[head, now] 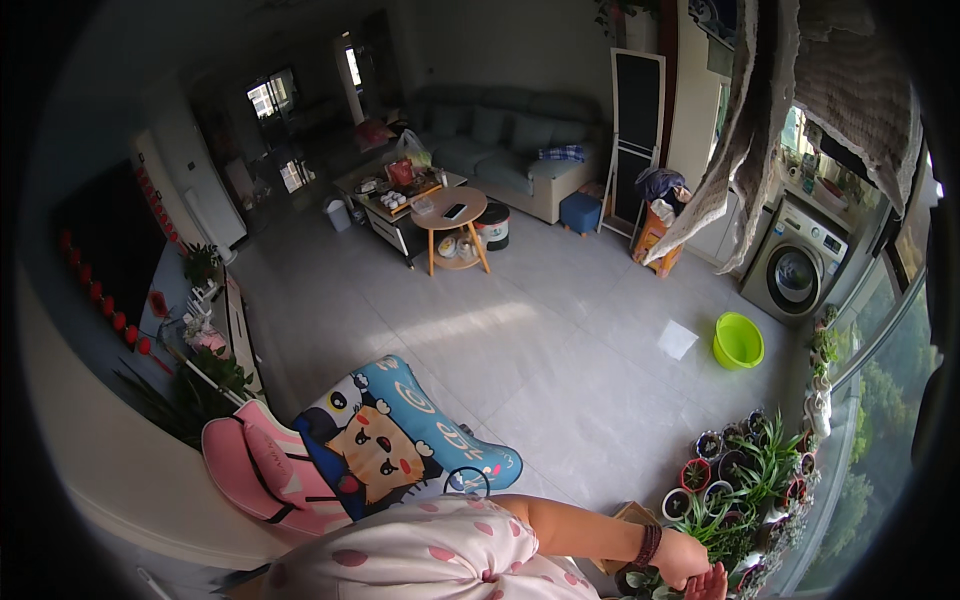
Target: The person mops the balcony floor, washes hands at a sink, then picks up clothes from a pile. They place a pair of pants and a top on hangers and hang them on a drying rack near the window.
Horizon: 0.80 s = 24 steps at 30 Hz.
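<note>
My left hand [679, 559], below a dark beaded bracelet [649, 545], is bent down with its fingers curled over the potted plants at the lower right. Whether anything is between the fingers is hidden. My right hand [707, 583] shows only partly at the bottom edge, palm turned up and fingers bent, close beside the left. What it holds, if anything, I cannot tell. Long-leaved green plants [712, 529] rise right by both hands. A broad-leaved plant [643, 581] is below my left wrist, and a brown cardboard box [628, 517] lies behind the forearm.
Several pots, including a red-rimmed pot [696, 475], crowd the floor along the window [874, 420]. A pink gaming chair [255, 465] stands left, beside a cartoon-printed cover [420, 427]. Farther off are a green basin [738, 341], a washing machine [795, 259] and a round table [450, 208].
</note>
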Available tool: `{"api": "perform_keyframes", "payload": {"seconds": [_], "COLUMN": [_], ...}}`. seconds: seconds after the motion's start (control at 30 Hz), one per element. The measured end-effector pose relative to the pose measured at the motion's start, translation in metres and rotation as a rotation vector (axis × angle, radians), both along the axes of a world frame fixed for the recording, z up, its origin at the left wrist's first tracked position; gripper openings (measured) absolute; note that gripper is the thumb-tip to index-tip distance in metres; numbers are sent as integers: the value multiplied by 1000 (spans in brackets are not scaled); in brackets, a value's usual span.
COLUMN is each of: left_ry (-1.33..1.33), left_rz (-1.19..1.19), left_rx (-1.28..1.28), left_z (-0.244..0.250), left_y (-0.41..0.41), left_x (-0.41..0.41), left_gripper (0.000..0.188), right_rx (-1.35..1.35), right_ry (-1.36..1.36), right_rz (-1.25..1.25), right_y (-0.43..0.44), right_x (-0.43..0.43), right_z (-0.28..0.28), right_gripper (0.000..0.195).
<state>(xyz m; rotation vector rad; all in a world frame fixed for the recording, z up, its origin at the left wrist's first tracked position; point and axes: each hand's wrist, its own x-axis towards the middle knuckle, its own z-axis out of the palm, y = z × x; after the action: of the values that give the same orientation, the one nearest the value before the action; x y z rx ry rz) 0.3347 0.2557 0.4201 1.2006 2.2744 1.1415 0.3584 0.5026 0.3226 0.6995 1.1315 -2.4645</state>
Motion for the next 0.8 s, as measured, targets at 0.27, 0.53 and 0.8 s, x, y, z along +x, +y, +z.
{"api": "perform_keyframes", "payload": {"seconds": [0.27, 0.53, 0.8], "left_ry": [-112, -288, -273], "left_rz": [65, 38, -6], "left_rx": [-194, -340, -385], "left_z": [-5, -22, -58], "left_y": [-75, -99, -88], "left_x": [-69, -178, -369], "left_gripper": [36, 48, 45], "right_rx": [-183, -242, -186], "right_ry": [131, -46, -114], "right_rz": [-8, -94, -174], "right_y": [-67, -86, -77], "right_x": [-84, -170, -339], "right_z": [11, -25, -45], "right_gripper": [29, 31, 32]}}
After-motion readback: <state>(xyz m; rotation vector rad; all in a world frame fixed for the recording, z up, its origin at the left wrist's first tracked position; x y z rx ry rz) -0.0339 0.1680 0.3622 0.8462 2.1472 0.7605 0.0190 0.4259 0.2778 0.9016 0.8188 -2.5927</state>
